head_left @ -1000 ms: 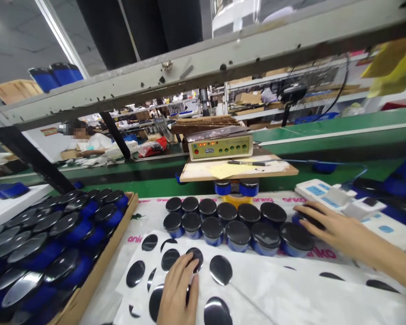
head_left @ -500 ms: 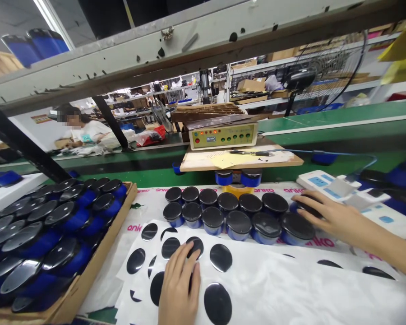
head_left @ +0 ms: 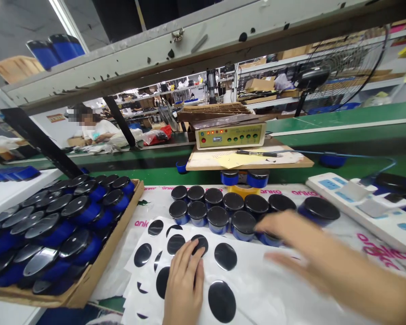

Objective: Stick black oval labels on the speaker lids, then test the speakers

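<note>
Worktop (head_left: 155, 198) w/ cardboard tray (head_left: 104, 266) of blue jars at left; two rows of black-lidded jars (head_left: 219, 210) mid. White sticker sheet (head_left: 274, 289) lies in front of the rows, black round stickers (head_left: 225, 256) on it. Left hand (head_left: 184, 284) flat on sheet, fingers (head_left: 194, 253) released, tips on a sticker; right hand (head_left: 291, 246) blurred over the sheet by the front jars, fingers spread, grasping nothing.

Head view only; looks forward-down; close over workbench (head_left: 325, 289)
</note>
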`<state>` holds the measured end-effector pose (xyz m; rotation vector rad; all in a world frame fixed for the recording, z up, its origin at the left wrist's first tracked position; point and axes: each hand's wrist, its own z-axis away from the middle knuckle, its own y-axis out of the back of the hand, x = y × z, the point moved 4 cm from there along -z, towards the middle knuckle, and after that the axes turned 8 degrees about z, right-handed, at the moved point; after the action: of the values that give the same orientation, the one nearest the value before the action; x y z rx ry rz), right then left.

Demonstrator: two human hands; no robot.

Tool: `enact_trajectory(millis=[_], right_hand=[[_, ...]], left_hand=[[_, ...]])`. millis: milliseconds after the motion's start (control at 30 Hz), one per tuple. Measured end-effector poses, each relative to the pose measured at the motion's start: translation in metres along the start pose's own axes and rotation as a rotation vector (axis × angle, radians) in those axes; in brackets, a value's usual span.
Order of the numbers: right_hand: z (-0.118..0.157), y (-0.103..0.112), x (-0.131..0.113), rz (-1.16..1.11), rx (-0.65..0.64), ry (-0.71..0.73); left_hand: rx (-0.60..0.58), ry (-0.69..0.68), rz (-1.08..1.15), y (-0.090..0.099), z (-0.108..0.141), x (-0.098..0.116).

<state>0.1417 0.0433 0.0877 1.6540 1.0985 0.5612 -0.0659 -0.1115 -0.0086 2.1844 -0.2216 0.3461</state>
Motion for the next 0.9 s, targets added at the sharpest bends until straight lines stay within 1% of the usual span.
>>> enact_trajectory(millis=[33,67,100,167,200,267,333,400,433,467,500,600,633,700,767,800,833,867,900], right_hand=[[0.001,-0.016,-0.031,-0.093,-0.137,0.158],[0.003,-0.031,-0.058,-0.135,-0.207,0.265],[0.005,-0.048,-0.079,-0.136,-0.284,0.332],[0.004,-0.076,-0.104,-0.117,-0.336,0.371],[0.002,-0.086,-0.111,-0.13,-0.384,0.387],[-0.004,-0.095,-0.116,-0.159,-0.489,0.372],[-0.011,-0.092,-0.115,-0.168,-0.584,0.325],[-0.015,-0.087,-0.113,-0.145,-0.616,0.306],[-0.015,-0.084,-0.113,-0.136,-0.594,0.328],[-0.015,-0.083,-0.114,-0.123,-0.541,0.372],[-0.014,-0.081,-0.115,-0.099,-0.439,0.427],[-0.007,-0.073,-0.119,-0.002,-0.052,0.575],[-0.004,-0.069,-0.119,0.029,0.035,0.599],[0.005,-0.06,-0.117,0.046,0.105,0.635],[0.013,-0.043,-0.108,-0.025,0.128,0.662],[0.017,-0.032,-0.098,-0.099,0.165,0.649],[0.02,-0.02,-0.084,-0.196,0.217,0.605],[0.023,-0.008,-0.066,-0.3,0.278,0.523],[0.025,0.003,-0.043,-0.393,0.343,0.404]], left_hand=[[0.002,-0.008,-0.006,0.001,-0.001,0.001],[0.003,-0.005,-0.008,0.001,-0.002,0.001],[0.001,0.008,-0.008,0.002,-0.002,0.0],[-0.014,0.033,-0.001,0.001,-0.003,0.0],[-0.021,0.051,0.006,0.001,-0.003,-0.001],[-0.023,0.094,0.023,0.0,-0.002,-0.003],[-0.019,0.123,0.042,-0.001,-0.001,-0.004],[-0.009,0.136,0.053,0.0,-0.001,-0.005],[-0.009,0.128,0.054,0.0,-0.001,-0.004],[-0.008,0.121,0.05,0.0,-0.001,-0.004],[-0.006,0.118,0.043,0.001,-0.002,-0.003],[-0.009,0.099,0.018,0.0,-0.004,0.0],[-0.003,0.097,0.007,0.0,-0.004,0.0],[-0.001,0.07,-0.026,-0.002,-0.003,-0.002],[-0.002,0.011,-0.093,-0.002,0.001,-0.01],[-0.005,-0.041,-0.137,-0.002,0.002,-0.015],[-0.007,-0.101,-0.187,-0.001,0.002,-0.02],[-0.016,-0.171,-0.234,0.001,0.001,-0.024],[-0.024,-0.248,-0.273,0.003,-0.003,-0.025]])
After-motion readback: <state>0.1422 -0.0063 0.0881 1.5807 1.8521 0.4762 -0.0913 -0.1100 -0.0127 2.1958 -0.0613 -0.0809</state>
